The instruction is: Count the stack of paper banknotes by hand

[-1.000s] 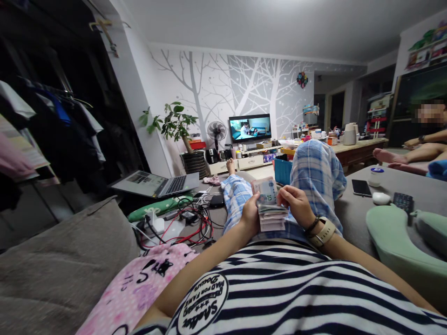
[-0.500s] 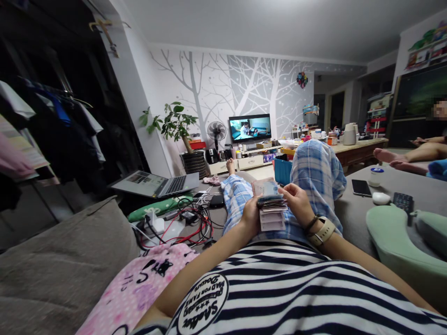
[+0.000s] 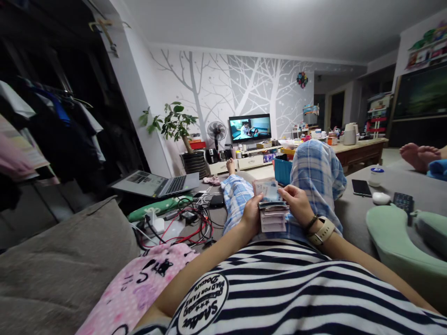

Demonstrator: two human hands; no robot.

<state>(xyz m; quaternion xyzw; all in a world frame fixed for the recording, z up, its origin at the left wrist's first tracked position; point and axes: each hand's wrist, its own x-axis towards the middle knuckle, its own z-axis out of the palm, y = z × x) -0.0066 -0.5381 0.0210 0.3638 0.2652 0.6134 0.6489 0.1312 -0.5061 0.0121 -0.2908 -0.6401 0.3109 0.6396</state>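
My left hand (image 3: 250, 213) is closed around the left side of a layered stack of banknote-like papers (image 3: 273, 218). Its thumb lies over the edge of a pinkish and pale blue piece (image 3: 267, 190) that stands up from the top of the stack. My right hand (image 3: 296, 201) pinches the right edge of that piece and touches the stack. Pale pinkish layers hang down in steps toward me. The print is too small to read. Both hands are over my lap, between my legs in blue plaid trousers (image 3: 314, 172).
Left lie a laptop (image 3: 178, 184), tangled cables (image 3: 200, 228) and a pink blanket (image 3: 146, 284). To the right are a phone (image 3: 361, 188), a remote (image 3: 403, 202), a small white tub (image 3: 376, 177) and a green neck pillow (image 3: 387, 237). Another person's feet (image 3: 419, 156) rest beyond.
The upper piece has tilted up and shows more of its face, while both hands shift slightly. At the right, the other person's feet have moved and their upper body has left view.
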